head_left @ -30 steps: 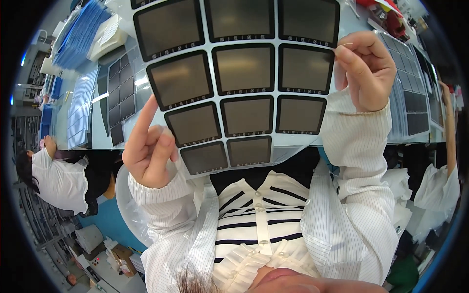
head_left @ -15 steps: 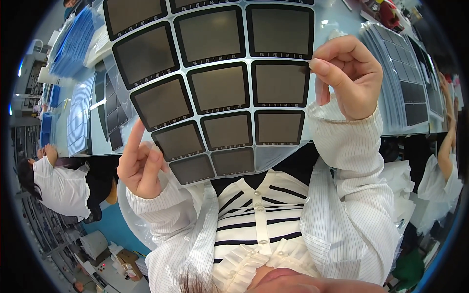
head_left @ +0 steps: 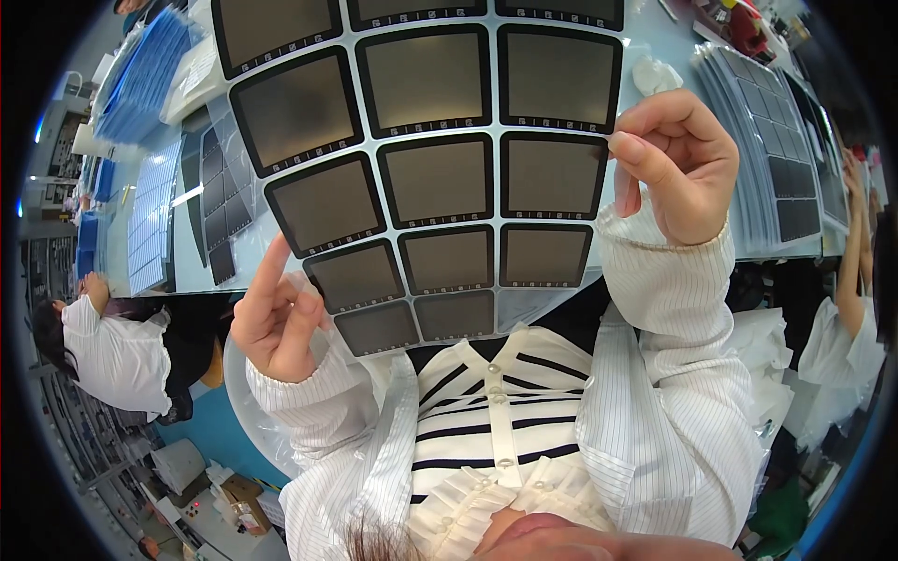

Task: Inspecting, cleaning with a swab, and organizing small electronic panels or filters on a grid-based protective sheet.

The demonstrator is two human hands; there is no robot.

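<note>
A clear sheet of dark panels (head_left: 436, 180) hangs raised in front of me, its lower end close to my chest. The panels are rounded rectangles in rows, each with a black border and a strip of small marks along its lower side. My right hand (head_left: 681, 168) pinches the sheet's right edge between thumb and forefinger. At the opposite edge, my left hand (head_left: 281, 318) holds the sheet with its forefinger stretched up along it; the other fingers are curled. The sheet's far end runs out of the picture.
On the table (head_left: 655, 220) to the right stands a stack of panel sheets (head_left: 762, 131). Blue-edged sheets (head_left: 145, 79) pile up at the far left, with dark panel sheets (head_left: 224, 196) lying nearer. A crumpled clear wrap (head_left: 657, 75) lies beyond my right hand. Co-workers sit on both sides.
The sheet has shifted slightly right and toward me, and both hands have moved with it, the right one a little lower. The grip looks the same.
</note>
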